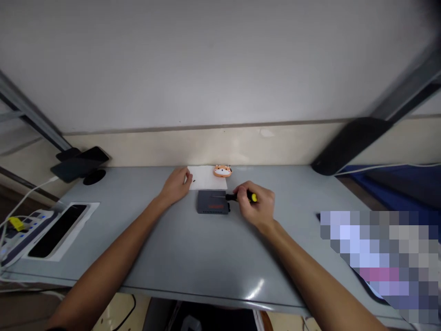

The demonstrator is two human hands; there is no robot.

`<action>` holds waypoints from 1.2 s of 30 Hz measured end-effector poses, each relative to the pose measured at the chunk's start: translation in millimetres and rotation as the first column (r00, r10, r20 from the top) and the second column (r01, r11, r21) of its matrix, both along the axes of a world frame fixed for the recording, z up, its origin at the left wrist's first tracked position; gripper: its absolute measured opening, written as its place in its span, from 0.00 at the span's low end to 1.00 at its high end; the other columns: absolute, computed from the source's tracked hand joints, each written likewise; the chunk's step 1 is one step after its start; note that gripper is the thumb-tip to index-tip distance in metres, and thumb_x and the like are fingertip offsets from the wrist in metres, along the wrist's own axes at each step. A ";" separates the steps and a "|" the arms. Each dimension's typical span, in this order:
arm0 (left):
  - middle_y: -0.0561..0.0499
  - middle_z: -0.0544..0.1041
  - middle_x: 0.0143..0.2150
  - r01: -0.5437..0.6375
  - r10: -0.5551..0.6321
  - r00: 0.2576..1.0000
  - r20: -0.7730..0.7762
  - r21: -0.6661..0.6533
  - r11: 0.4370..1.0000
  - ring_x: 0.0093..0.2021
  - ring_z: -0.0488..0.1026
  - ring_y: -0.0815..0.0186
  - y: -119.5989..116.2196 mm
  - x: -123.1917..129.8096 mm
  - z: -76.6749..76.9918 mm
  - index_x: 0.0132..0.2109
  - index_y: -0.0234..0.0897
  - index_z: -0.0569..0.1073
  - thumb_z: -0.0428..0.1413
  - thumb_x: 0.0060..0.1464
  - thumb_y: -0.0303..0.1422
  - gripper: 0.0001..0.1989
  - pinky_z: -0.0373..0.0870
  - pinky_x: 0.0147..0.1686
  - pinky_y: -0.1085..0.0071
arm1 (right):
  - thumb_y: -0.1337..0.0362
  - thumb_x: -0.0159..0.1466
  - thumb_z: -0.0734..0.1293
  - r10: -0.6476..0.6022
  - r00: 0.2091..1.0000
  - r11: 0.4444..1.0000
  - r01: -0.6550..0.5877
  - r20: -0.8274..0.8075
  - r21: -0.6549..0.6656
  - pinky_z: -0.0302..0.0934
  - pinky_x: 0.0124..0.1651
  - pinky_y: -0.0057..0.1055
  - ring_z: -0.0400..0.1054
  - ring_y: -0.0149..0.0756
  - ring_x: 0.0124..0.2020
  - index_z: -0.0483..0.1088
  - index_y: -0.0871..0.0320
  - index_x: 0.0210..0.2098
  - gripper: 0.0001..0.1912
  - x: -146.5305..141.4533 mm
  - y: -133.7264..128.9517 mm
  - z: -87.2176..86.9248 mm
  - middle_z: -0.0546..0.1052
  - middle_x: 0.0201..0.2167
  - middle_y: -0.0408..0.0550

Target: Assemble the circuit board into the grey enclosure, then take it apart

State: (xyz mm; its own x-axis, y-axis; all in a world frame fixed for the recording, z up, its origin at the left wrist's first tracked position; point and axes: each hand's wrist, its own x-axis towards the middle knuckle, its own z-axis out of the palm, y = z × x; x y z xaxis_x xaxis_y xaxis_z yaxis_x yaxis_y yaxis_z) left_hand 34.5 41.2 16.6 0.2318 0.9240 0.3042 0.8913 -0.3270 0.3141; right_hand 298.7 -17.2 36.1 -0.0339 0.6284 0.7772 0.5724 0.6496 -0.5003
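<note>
Screwdriver on a small dark box, mid-table.

The right hand (258, 207) grips a black-and-yellow screwdriver (241, 197) — tip on the dark box (213, 202). The left hand (177, 184) rests, fingers loosely curled, on white paper (206, 178) — seemingly pinching something tiny.

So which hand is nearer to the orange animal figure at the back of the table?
Right, narrowly. The right hand, gripping a screwdriver, sits in front and to the right of the orange figure; the left hand rests farther to its left, on the white paper.

Orange animal figurine (222, 171), phone on stand (80, 163), power strip (24, 227), grey table (206, 257)
</note>
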 end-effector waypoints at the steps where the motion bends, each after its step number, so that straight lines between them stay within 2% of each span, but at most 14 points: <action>1: 0.45 0.73 0.42 -0.014 0.014 1.000 0.022 0.001 1.000 0.44 0.71 0.60 -12.3 4.7 -2.6 0.42 0.37 0.67 0.42 0.72 0.35 0.12 0.67 0.45 0.64 | 0.66 0.65 0.62 -0.013 1.000 1.000 0.013 -0.005 -0.010 0.58 0.27 0.28 0.65 0.29 0.18 0.72 0.56 0.24 0.14 0.9 0.6 -0.4 0.74 0.18 0.41; 2: 0.47 0.73 0.41 -0.011 0.012 0.998 0.054 -0.009 1.000 0.42 0.71 0.61 -25.7 10.4 -6.5 0.43 0.38 0.66 0.42 0.72 0.37 0.12 0.67 0.44 0.65 | 0.65 0.66 0.62 -0.033 0.999 0.999 0.033 -0.009 -0.025 0.58 0.27 0.29 0.64 0.29 0.18 0.73 0.56 0.24 0.15 1.9 1.2 -0.8 0.73 0.17 0.41; 5: 0.48 0.73 0.42 0.048 -0.031 0.979 0.202 -0.078 0.996 0.42 0.71 0.60 -62.3 28.2 -20.6 0.47 0.39 0.66 0.51 0.67 0.43 0.12 0.67 0.44 0.63 | 0.64 0.66 0.61 -0.082 0.997 0.995 0.082 -0.010 -0.064 0.57 0.27 0.29 0.62 0.30 0.18 0.73 0.56 0.24 0.15 5.1 2.8 -1.8 0.72 0.16 0.41; 8: 0.48 0.72 0.42 0.037 0.007 0.950 0.312 -0.136 0.990 0.45 0.71 0.59 -76.0 35.5 -28.2 0.51 0.39 0.66 0.53 0.65 0.38 0.11 0.66 0.51 0.59 | 0.63 0.66 0.62 -0.093 0.996 0.994 0.092 -0.006 -0.057 0.56 0.27 0.29 0.62 0.30 0.18 0.73 0.56 0.24 0.15 8.1 4.8 -2.7 0.72 0.17 0.41; 10: 0.49 0.72 0.43 0.099 -0.009 0.919 0.394 -0.208 0.973 0.46 0.71 0.60 -72.3 31.5 -26.8 0.54 0.41 0.65 0.55 0.64 0.35 0.13 0.67 0.51 0.59 | 0.64 0.66 0.62 -0.096 0.995 0.994 0.095 -0.016 -0.050 0.56 0.27 0.29 0.61 0.30 0.18 0.73 0.56 0.24 0.15 9.9 6.3 -3.0 0.72 0.16 0.41; 12: 0.49 0.72 0.44 0.245 -0.101 0.875 0.473 -0.253 0.936 0.45 0.71 0.62 -63.8 23.3 -22.3 0.55 0.42 0.65 0.56 0.62 0.34 0.15 0.68 0.50 0.62 | 0.64 0.66 0.62 -0.109 0.993 0.993 0.107 -0.036 -0.057 0.56 0.27 0.29 0.61 0.29 0.18 0.73 0.56 0.24 0.15 11.5 7.8 -3.2 0.72 0.16 0.41; 15: 0.48 0.74 0.46 0.454 -0.241 0.778 0.581 -0.254 0.854 0.49 0.71 0.62 -51.1 10.5 -15.1 0.57 0.42 0.66 0.58 0.61 0.34 0.18 0.68 0.54 0.63 | 0.64 0.65 0.62 -0.122 0.989 0.988 0.112 -0.087 -0.108 0.56 0.27 0.29 0.61 0.29 0.18 0.73 0.56 0.24 0.15 12.7 9.2 -3.7 0.72 0.17 0.41; 19: 0.45 0.77 0.50 0.547 -0.248 0.715 0.653 -0.303 0.780 0.51 0.74 0.62 -40.6 1.4 -10.1 0.53 0.41 0.71 0.56 0.64 0.35 0.12 0.69 0.53 0.64 | 0.65 0.65 0.62 -0.096 0.988 0.979 0.072 -0.118 -0.190 0.55 0.27 0.28 0.60 0.28 0.18 0.72 0.57 0.23 0.14 11.3 10.0 -5.3 0.70 0.16 0.40; 21: 0.46 0.79 0.48 0.559 -0.238 0.703 0.670 -0.315 0.767 0.49 0.75 0.62 -39.0 0.2 -10.1 0.49 0.40 0.73 0.53 0.66 0.36 0.09 0.70 0.51 0.65 | 0.65 0.64 0.62 -0.071 0.991 0.973 0.044 -0.116 -0.225 0.54 0.26 0.28 0.60 0.29 0.19 0.71 0.57 0.22 0.14 10.0 10.1 -6.2 0.69 0.16 0.39; 24: 0.49 0.80 0.42 0.482 -0.183 0.723 0.667 -0.295 0.825 0.44 0.76 0.63 -41.4 0.9 -13.0 0.45 0.40 0.74 0.49 0.69 0.37 0.10 0.70 0.48 0.65 | 0.66 0.62 0.62 -0.035 0.990 0.964 -0.002 -0.133 -0.266 0.53 0.26 0.28 0.59 0.29 0.20 0.70 0.57 0.21 0.14 9.2 9.4 -5.8 0.68 0.16 0.40; 27: 0.50 0.79 0.41 0.368 -0.126 0.771 0.625 -0.275 0.888 0.42 0.75 0.63 -45.9 2.9 -17.9 0.44 0.40 0.75 0.47 0.69 0.37 0.12 0.70 0.46 0.66 | 0.66 0.62 0.61 0.001 0.986 0.956 -0.050 -0.169 -0.287 0.53 0.26 0.28 0.59 0.29 0.20 0.69 0.57 0.20 0.14 8.4 7.2 -2.9 0.67 0.16 0.40; 32: 0.51 0.80 0.41 0.310 -0.108 0.802 0.588 -0.255 0.916 0.43 0.76 0.63 -48.4 5.1 -22.6 0.43 0.40 0.76 0.47 0.68 0.34 0.12 0.70 0.46 0.66 | 0.65 0.63 0.61 0.071 0.984 0.940 -0.120 -0.161 -0.318 0.53 0.25 0.29 0.60 0.30 0.20 0.69 0.56 0.20 0.15 -0.5 -0.3 0.9 0.68 0.17 0.41; 36: 0.50 0.80 0.44 0.334 -0.179 0.814 0.552 -0.194 0.922 0.46 0.76 0.62 -51.2 5.5 -19.2 0.43 0.40 0.76 0.51 0.66 0.33 0.09 0.69 0.51 0.64 | 0.66 0.63 0.61 0.110 0.987 0.934 -0.142 -0.117 -0.327 0.53 0.25 0.28 0.59 0.28 0.19 0.69 0.57 0.21 0.14 -7.3 -5.4 2.7 0.69 0.17 0.40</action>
State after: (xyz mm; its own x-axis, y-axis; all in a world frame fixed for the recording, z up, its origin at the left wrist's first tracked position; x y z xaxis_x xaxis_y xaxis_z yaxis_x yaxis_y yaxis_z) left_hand 40.0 -10.0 -2.6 0.3531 0.9150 0.1954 0.4672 -0.3533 0.8105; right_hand 291.4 -22.6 38.8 -0.0660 0.8469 0.5277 0.4360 0.5002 -0.7482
